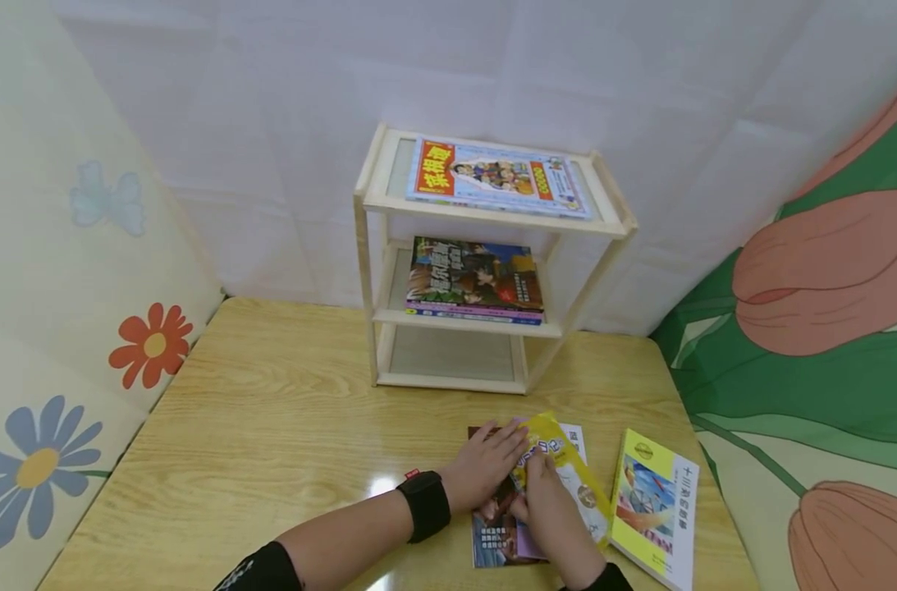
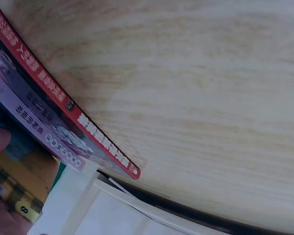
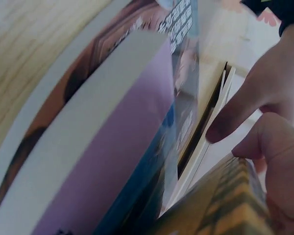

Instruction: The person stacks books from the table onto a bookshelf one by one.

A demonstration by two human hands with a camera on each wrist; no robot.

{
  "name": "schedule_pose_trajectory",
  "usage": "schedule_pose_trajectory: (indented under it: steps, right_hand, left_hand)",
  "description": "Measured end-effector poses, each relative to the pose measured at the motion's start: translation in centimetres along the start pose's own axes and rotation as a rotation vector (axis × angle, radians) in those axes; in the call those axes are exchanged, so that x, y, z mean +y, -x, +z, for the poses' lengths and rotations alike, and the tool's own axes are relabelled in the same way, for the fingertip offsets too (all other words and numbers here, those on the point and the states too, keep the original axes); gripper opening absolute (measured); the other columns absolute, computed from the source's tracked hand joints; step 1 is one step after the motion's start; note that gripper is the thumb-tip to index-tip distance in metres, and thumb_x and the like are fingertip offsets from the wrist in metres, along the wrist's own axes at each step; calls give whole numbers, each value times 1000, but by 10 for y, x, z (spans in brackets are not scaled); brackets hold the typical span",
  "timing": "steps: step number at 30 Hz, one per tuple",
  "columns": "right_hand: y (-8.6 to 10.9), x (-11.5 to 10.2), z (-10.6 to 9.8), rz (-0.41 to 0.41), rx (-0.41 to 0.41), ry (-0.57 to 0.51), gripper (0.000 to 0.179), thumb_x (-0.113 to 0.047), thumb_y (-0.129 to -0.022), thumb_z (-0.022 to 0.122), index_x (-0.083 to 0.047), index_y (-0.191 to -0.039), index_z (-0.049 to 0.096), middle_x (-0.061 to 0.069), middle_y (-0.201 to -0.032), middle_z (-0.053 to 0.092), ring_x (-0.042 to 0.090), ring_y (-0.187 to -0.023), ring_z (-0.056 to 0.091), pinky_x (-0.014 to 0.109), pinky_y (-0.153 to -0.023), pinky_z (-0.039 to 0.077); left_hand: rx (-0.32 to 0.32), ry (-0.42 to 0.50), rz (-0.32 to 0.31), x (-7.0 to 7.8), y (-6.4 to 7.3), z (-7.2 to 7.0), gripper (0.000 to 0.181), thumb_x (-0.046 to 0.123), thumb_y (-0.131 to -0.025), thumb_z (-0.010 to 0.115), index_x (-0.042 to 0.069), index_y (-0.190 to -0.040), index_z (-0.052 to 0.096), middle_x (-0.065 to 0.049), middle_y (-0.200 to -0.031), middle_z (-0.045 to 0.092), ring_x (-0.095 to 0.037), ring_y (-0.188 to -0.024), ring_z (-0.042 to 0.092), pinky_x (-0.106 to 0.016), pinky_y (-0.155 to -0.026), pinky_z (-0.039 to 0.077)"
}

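In the lower right of the head view, a person's right hand point(image 1: 550, 497) is gripping a yellow book point(image 1: 579, 483). Its long axis is slanting from upper left to lower right, the titled end pointing toward a shelf point(image 1: 451, 383) at upper centre. The left hand point(image 1: 479, 472) is reaching over with extended fingers, their tips touching that end. Underneath, a pile point(image 1: 496, 552) is lying on the table point(image 1: 271, 410); farther right, a yellow-and-white book point(image 1: 651, 509) is running top to bottom.
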State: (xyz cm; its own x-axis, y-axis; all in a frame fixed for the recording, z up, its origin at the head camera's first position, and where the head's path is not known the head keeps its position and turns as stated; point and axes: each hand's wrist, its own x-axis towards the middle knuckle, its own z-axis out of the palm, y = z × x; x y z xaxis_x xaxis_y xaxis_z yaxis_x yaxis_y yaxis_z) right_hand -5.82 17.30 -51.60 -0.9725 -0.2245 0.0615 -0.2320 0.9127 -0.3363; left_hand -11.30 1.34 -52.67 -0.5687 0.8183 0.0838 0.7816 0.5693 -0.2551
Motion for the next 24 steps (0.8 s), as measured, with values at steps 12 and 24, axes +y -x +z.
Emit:
schedule_pose_trajectory:
  steps: [12,24]
  right_hand:
    - [5,-10,-5,-66,-95,-85,71,-8,-75,61,13,-136,31,39,-129,47,50,-124,44,56,-97,42]
    - [8,-19,-9,47,-221,-39,80,-23,-77,74,7,-140,35,32,-147,29,49,-131,34,57,-103,36]
  left_hand:
    - [-5,72,27,-6,-3,0,44,19,-98,47,16,-142,45,-1,-149,40,-18,-140,33,-36,-111,33]
    - [13,60,30,-8,2,1,43,18,-99,47,14,-142,45,-3,-147,43,-16,-137,38,-31,-105,40]
